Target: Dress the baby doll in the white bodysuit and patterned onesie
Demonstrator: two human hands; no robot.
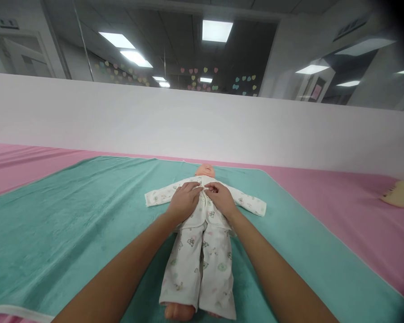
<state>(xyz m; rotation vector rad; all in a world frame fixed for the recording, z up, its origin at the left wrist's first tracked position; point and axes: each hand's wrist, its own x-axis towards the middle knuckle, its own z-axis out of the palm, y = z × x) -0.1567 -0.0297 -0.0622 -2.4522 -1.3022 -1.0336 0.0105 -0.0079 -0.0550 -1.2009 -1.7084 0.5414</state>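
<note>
A baby doll [205,170] lies on its back, head away from me and feet towards me. It wears a white printed long-sleeved top [202,214] and matching trousers [185,264]; the sleeves spread out to both sides. On the left of the top's front opening, my left hand [186,197] has its fingers closed at the edge of the cloth near the chest. Opposite it, my right hand [221,196] pinches the other edge. Both hands' fingertips almost meet at the upper front. Whatever small fastening lies between them is too small to make out.
Under the doll is a teal blanket [87,224] with a white edge, spread over a pink cover [340,211]. A white wall [155,121] with a wide window above it stands behind. At the far right edge sits a pale yellow object [400,193], partly cut off.
</note>
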